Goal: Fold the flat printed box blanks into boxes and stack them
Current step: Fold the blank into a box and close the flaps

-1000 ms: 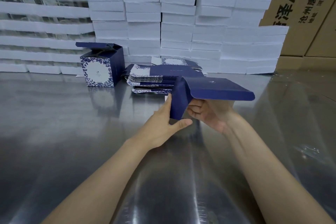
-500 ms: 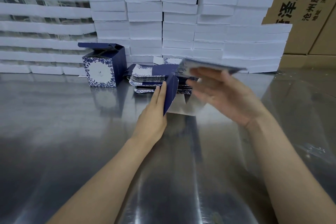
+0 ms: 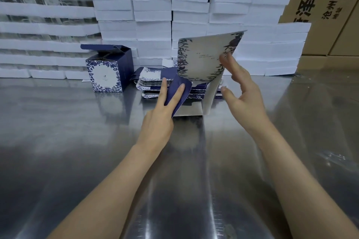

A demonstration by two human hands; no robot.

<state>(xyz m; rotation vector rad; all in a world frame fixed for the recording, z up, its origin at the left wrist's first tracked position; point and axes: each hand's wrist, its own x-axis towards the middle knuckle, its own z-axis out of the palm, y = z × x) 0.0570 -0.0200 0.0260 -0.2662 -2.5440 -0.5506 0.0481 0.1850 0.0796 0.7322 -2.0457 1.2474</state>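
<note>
- While it stands half-open on the steel table [image 3: 77,141], the box blank [image 3: 204,60] sits between both hands, lower edge on the steel, printed panel raised toward 12 o'clock, white inside facing the camera.
- L: left hand [image 3: 161,118] is at 9 o'clock of the blank. Index + middle fingers lie straight over the navy flap [image 3: 186,88]; the other fingers are hidden behind it, so the flap looks pinched between them.
- R: right hand [image 3: 244,93] is at 3 o'clock of the blank, fingers spread and relaxed, gripping nothing. Upper fingertips (blurred) touch the panel's right edge; thumb is near the white side wall, contact can't be told.
- Blank's body thus lies at 1–2 o'clock of the L grip, only the flap being in it.
- Stack of flat blanks [image 3: 151,83] lies just behind the held blank at 12 o'clock, partly hidden by it.
- Folded box [image 3: 105,72] stands upright at 10 o'clock of the hands, top flaps open, beside the stack, apart from the L hand.
- White blocks [image 3: 151,6] form a wall along the far edge at 12 o'clock; cartons [image 3: 320,15] stand behind it at 1–2 o'clock.
- Room: broad steel surface runs from the hands to 6 o'clock and out to 3 + 9 o'clock; the tight side is 12 o'clock, w/ the stack and the wall.
</note>
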